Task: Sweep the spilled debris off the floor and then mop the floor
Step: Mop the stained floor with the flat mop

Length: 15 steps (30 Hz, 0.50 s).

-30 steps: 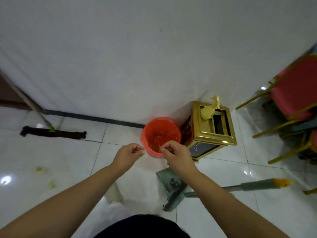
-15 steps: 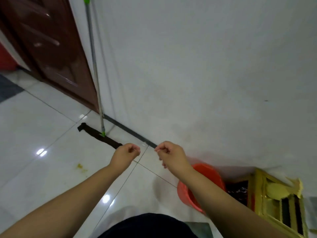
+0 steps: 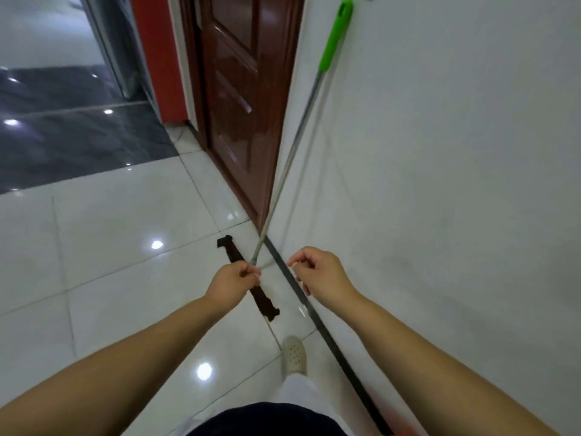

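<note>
Hovering curled left hand [image 3: 231,283] and right hand [image 3: 317,272] (both empty) near mop [image 3: 292,152]

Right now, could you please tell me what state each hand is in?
Left hand: fingers curled, in front of the mop; whether it grips anything cannot be told.
Right hand: fingers curled, holding nothing visible.

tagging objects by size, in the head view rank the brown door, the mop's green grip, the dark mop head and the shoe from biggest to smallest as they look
1. brown door
2. dark mop head, partly hidden by the left hand
3. mop's green grip and shoe: look alike, and the shoe is nearer, so unranked
</note>
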Each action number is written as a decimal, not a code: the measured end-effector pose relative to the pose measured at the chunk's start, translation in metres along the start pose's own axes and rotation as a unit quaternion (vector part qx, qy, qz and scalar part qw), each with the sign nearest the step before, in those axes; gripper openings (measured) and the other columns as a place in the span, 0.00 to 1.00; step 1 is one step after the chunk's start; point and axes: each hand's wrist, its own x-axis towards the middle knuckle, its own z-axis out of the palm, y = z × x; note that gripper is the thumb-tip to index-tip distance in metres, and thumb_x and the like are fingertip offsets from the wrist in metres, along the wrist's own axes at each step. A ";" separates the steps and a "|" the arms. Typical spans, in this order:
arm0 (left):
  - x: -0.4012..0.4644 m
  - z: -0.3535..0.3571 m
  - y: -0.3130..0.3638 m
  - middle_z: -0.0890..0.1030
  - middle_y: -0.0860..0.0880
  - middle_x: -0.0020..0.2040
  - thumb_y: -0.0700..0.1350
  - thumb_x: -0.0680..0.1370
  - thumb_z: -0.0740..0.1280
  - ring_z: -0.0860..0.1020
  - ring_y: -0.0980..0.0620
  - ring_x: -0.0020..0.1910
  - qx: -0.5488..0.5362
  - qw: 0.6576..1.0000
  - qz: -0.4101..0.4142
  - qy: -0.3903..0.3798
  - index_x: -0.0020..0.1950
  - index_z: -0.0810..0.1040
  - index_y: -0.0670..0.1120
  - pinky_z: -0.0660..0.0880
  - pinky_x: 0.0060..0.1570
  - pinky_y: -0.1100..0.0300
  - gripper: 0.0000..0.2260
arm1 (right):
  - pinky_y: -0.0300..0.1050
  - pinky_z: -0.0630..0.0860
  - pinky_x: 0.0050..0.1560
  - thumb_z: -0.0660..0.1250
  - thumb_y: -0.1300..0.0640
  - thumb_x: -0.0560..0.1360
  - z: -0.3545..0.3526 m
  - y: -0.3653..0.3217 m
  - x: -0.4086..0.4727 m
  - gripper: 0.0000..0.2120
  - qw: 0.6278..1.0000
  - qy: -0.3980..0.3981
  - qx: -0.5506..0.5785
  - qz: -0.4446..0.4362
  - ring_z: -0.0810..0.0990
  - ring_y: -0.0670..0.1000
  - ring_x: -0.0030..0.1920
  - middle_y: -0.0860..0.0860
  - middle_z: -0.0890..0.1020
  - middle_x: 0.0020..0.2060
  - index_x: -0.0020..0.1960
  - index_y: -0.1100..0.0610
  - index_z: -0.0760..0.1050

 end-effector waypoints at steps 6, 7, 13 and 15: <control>0.072 -0.001 0.064 0.83 0.51 0.42 0.41 0.77 0.64 0.80 0.54 0.44 -0.028 0.995 -0.017 0.090 0.41 0.78 0.53 0.73 0.37 0.64 0.08 | 0.48 0.78 0.37 0.63 0.58 0.75 -0.062 -0.041 0.115 0.12 0.987 -0.039 -0.115 -0.105 0.78 0.50 0.32 0.47 0.78 0.30 0.37 0.44 0.77; 0.084 0.001 0.077 0.83 0.51 0.42 0.41 0.77 0.64 0.80 0.54 0.44 -0.039 0.994 -0.023 0.103 0.42 0.79 0.52 0.74 0.38 0.64 0.08 | 0.47 0.78 0.37 0.62 0.57 0.75 -0.074 -0.047 0.134 0.11 0.981 -0.042 -0.146 -0.119 0.79 0.51 0.34 0.45 0.78 0.31 0.39 0.44 0.77; 0.150 0.014 0.132 0.83 0.47 0.43 0.40 0.78 0.63 0.80 0.50 0.45 -0.145 0.974 -0.037 0.167 0.46 0.79 0.47 0.76 0.39 0.63 0.06 | 0.37 0.67 0.32 0.60 0.56 0.76 -0.124 -0.080 0.256 0.09 0.917 -0.035 -0.329 -0.223 0.76 0.46 0.40 0.41 0.74 0.38 0.48 0.50 0.79; 0.166 0.017 0.139 0.83 0.47 0.43 0.40 0.79 0.62 0.80 0.51 0.44 -0.172 0.967 -0.045 0.182 0.47 0.79 0.47 0.75 0.39 0.64 0.07 | 0.40 0.69 0.38 0.60 0.57 0.77 -0.124 -0.089 0.294 0.10 0.884 -0.027 -0.387 -0.261 0.76 0.50 0.48 0.46 0.76 0.44 0.50 0.52 0.80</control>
